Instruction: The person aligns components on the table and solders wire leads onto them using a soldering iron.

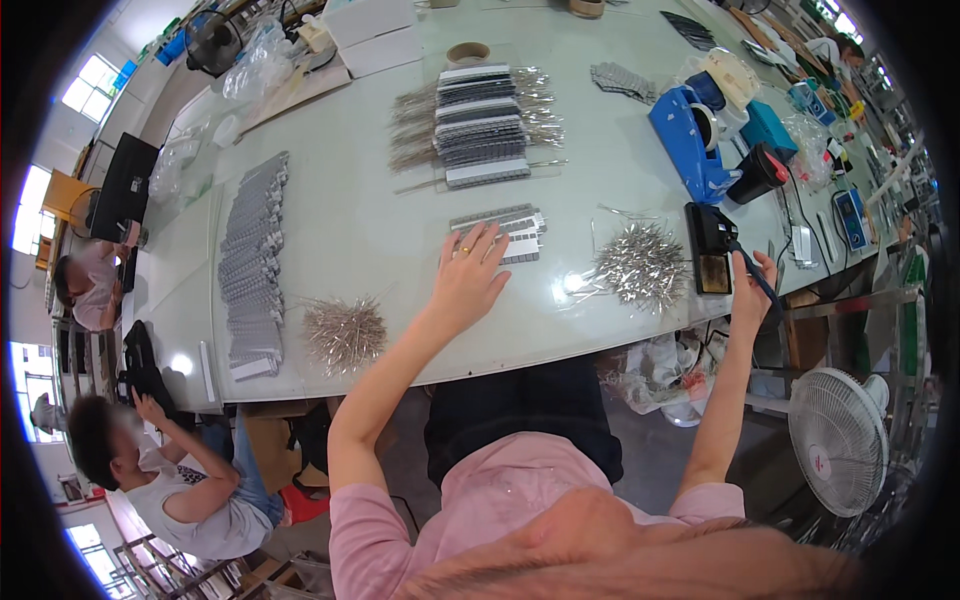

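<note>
My left hand lies with its fingers stretched out on a small group of grey and white strips at the middle of the table. The palm hides part of these strips. My right hand is closed around the dark handle of a soldering iron, beside the black iron stand with its tan sponge tray. Between my hands lies a loose heap of thin shiny wire-leaded parts. A second, similar heap sits left of my left forearm.
Stacked grey strips with wire leads lie farther back, and a long row of grey parts at left. A blue tape dispenser and dark cup stand at right. A white fan is below; a person sits at left.
</note>
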The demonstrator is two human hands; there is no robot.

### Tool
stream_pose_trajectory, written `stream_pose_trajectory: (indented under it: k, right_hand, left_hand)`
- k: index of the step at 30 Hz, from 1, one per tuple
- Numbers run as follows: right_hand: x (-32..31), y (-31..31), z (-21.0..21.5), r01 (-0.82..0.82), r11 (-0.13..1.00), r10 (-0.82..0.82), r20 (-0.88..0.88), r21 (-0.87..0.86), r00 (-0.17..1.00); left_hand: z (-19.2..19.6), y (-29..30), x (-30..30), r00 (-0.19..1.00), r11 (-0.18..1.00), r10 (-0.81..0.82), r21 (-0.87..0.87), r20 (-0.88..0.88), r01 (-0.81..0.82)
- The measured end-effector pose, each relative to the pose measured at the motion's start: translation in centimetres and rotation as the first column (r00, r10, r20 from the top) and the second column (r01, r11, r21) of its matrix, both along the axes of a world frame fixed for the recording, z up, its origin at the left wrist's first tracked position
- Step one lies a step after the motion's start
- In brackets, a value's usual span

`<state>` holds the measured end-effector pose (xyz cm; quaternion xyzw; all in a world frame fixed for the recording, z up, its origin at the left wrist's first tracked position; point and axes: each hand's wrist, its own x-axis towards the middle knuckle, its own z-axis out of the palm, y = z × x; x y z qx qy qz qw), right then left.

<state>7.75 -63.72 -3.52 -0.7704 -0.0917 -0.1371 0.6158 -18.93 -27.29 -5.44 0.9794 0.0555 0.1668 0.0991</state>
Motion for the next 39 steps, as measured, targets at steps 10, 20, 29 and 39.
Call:
stream_pose_trajectory:
  k: [10,20,29,39]
  right_hand:
    - [0.1,0.4,2.1,0.03,0.938,-0.026,0.017,-0.346,1.0]
    - [-12.6,0.4,2.6,0.013,0.989,0.016,0.198,-0.148,0.98]
    - [-16.1,9.9,-3.7,-0.479,0.739,0.633,0.245,-0.475,0.734]
    - [-21.4,11.2,-4.7,-0.423,0.762,0.553,0.152,-0.491,0.819]
  left_hand:
    - [0.1,-3.9,-3.7,0.994,0.995,0.075,-0.055,-0.077,-0.079]
    - [1.1,-9.3,-8.5,0.984,0.984,0.059,-0.155,-0.165,-0.085]
    - [0.2,-9.7,-8.2,0.988,0.985,0.129,-0.104,-0.084,-0.137]
    - [-0.7,-8.5,-8.6,0.993,0.994,0.068,-0.078,-0.096,-0.076]
